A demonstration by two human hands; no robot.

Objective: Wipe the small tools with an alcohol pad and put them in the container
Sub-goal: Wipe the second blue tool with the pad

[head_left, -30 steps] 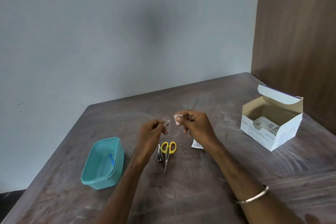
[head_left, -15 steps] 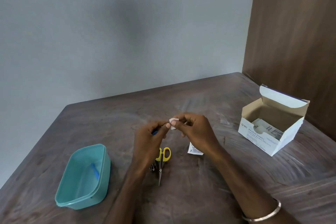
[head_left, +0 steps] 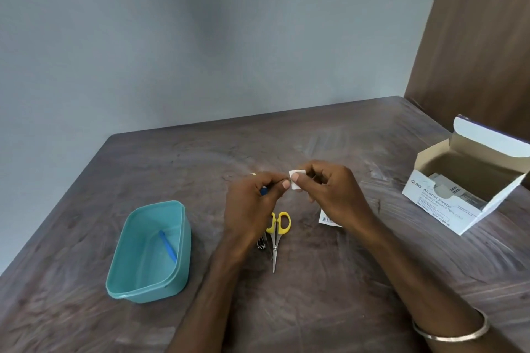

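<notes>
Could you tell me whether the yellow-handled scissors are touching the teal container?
Apart. The head view shows bare table between the yellow-handled scissors and the teal container.

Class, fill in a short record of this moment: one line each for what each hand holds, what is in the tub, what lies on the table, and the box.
left hand: grips a small tool, blue part showing; kind unclear
right hand: pinches white pad
tub: teal, open, one blue tool inside
table: yellow scissors, metal tool beside them, wrapper
box: open, alcohol swabs, at right
</notes>
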